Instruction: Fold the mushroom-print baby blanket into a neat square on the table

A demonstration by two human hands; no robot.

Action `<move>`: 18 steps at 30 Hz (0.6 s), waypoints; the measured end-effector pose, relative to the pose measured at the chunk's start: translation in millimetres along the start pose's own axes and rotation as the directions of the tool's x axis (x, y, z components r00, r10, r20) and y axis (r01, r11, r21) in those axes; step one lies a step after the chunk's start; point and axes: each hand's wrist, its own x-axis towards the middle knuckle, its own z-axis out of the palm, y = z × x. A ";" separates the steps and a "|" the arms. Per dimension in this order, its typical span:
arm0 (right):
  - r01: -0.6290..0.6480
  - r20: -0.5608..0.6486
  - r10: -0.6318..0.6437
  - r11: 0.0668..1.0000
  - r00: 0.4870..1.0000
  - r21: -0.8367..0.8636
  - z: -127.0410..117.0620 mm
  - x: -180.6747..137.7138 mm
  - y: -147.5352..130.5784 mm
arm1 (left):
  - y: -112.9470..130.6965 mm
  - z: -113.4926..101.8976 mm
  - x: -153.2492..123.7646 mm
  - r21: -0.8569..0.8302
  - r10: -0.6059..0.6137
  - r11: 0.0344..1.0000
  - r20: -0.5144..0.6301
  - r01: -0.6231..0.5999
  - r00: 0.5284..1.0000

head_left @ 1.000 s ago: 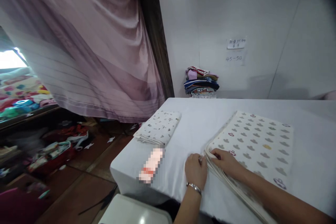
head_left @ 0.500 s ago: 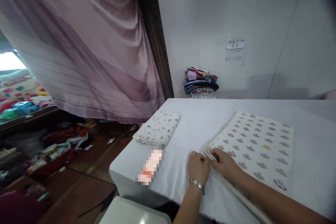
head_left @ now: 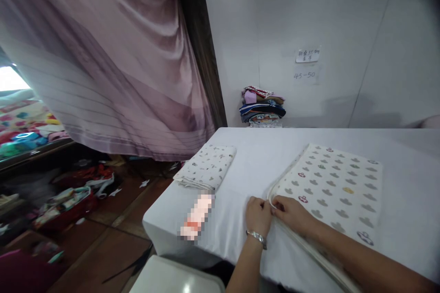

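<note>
A folded white cloth point(head_left: 333, 183) with rows of grey motifs and a few coloured ones lies on the right of the white-covered table point(head_left: 254, 155). At its near-left corner, my right hand point(head_left: 292, 215) is closed, thumb and fingers pinching the layered edge. My left hand point(head_left: 258, 216), with a silver bracelet on the wrist, is closed against the same corner from the left. Its fingertips are partly hidden, but they seem to grip the cloth's edge. Along the near side, the folded layers run down past my right forearm.
Another folded white printed cloth point(head_left: 209, 165) sits at the table's left edge, with a blurred-out patch point(head_left: 197, 217) before it. A stack of fabrics point(head_left: 263, 107) stands at the wall. A pink curtain point(head_left: 144, 68) hangs at left; a white stool-like surface point(head_left: 175, 277) is below the table edge.
Both hands stay at the cloth's corner with almost the same grip. The whole view has shifted very slightly; nothing else has visibly moved.
</note>
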 end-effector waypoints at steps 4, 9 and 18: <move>-0.096 0.012 0.096 0.975 0.995 0.199 -3.2 0.2 5.8 | -0.3 0.2 0.5 0.031 0.009 0.999 0.008 -0.009 1.000; -0.113 -0.118 0.131 0.983 0.984 0.148 -4.5 -2.0 3.6 | 0.4 0.0 0.1 0.035 -0.003 0.999 0.018 0.002 1.000; -0.059 -0.011 0.058 0.982 0.998 -0.177 -0.1 1.7 -9.0 | 1.7 -1.2 0.8 -0.002 -0.031 1.000 0.031 0.031 0.999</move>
